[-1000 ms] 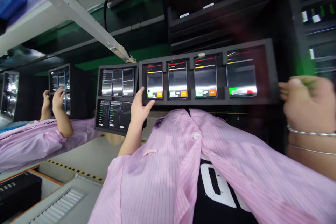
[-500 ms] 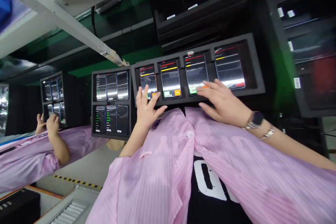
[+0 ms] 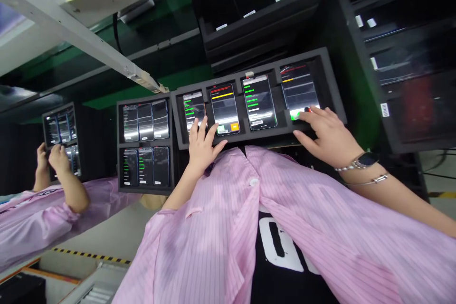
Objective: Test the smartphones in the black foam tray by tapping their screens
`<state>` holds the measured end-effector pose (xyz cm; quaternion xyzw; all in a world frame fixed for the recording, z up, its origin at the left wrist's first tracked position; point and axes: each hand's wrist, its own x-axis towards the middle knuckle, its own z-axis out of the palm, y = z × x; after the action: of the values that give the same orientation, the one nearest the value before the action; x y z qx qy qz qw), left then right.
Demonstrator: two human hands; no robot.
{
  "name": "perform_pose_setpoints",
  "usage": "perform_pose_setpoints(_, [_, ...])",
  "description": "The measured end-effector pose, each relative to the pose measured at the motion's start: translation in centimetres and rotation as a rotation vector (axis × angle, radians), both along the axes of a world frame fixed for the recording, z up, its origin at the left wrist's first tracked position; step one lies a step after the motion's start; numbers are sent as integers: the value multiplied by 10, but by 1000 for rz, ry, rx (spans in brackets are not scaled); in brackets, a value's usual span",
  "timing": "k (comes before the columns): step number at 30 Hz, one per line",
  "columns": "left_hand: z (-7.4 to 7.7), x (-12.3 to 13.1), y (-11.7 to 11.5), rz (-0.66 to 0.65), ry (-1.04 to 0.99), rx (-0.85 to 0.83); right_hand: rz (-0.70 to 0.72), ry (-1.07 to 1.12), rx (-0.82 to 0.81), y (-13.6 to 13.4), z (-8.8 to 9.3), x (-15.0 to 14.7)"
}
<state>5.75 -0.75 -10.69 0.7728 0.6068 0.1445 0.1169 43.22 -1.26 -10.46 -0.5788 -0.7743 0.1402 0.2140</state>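
A dark foam tray [image 3: 333,86] in front of me holds several smartphones with lit screens. My left hand [image 3: 203,145] has its fingers spread over the lower edge of the leftmost phone [image 3: 193,104], close to the second phone [image 3: 224,104], which shows red and yellow lines. Green lines show on the leftmost phone and the third phone [image 3: 259,102]. My right hand [image 3: 326,133] is outstretched over the bottom of the rightmost phone [image 3: 298,86], its fingertips at a green button. Whether the fingertips touch the glass I cannot tell. Neither hand holds anything.
A second foam tray [image 3: 119,145] with phones in two rows adjoins on the left. Further left, a co-worker's hands [image 3: 59,159] are at another phone tray [image 3: 45,126]. Black labelled trays [image 3: 242,23] stand behind, and a metal beam [image 3: 96,45] crosses the upper left.
My right hand has moved right from the third phone to the rightmost one. The leftmost and third screens have switched to green lines. My left hand has shifted slightly rightward across the tray.
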Motion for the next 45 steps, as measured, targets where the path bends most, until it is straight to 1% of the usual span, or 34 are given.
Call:
perform_pose_setpoints(2, [0,2,1,4,-2,-4,2,51,52,2,2,-3])
perform_pose_setpoints(5, [0,2,2,5,8,-2,26,123,147,9,16,-20])
perform_pose_setpoints(7, [0,2,2,8,21,11,89,139,131,17,23,-35])
perform_pose_setpoints(8, [0,2,2,9,26,17,122,141,105,21,23,-43])
perform_pose_setpoints(9, [-1,2,1,11,30,22,153,142,80,24,21,-50])
perform_pose_setpoints(11, [-1,2,1,18,33,20,196,130,35,30,12,-62])
perform_pose_setpoints(14, [2,4,0,40,33,-7,223,102,-16,35,-3,-71])
perform_pose_setpoints(16, [5,6,3,50,32,-36,226,104,-19,36,-2,-68])
perform_pose_setpoints(17, [7,7,6,52,29,-50,221,112,-5,37,3,-65])
perform_pose_setpoints(19, [9,10,12,50,23,-68,180,130,57,37,20,-53])
perform_pose_setpoints(22, [12,12,20,43,16,-52,65,139,193,35,48,-33])
perform_pose_setpoints(24, [12,13,23,33,9,-37,4,158,278,32,58,-21])
perform_pose_setpoints(25, [12,13,23,29,5,-32,-18,166,305,30,58,-17])
perform_pose_setpoints(27, [11,14,24,23,4,-29,-47,157,306,26,51,-11])
perform_pose_setpoints(32, [9,14,25,19,-23,2,-42,46,91,20,10,-5])
perform_pose_setpoints(34, [10,9,24,31,-76,29,-25,13,49,17,-1,-3])
perform_pose_setpoints(35, [10,4,23,52,-98,51,-13,3,53,16,-4,-2])
perform_pose_setpoints(37, [12,-9,20,120,-110,109,-1,3,109,15,-2,-1])
perform_pose_setpoints(40, [13,-34,12,224,-89,187,-27,54,295,17,13,1])
perform_pose_setpoints(43, [11,-53,5,266,-75,161,-51,116,440,22,33,3])
perform_pose_setpoints(45, [8,-60,3,275,-61,103,-48,140,480,25,42,4])
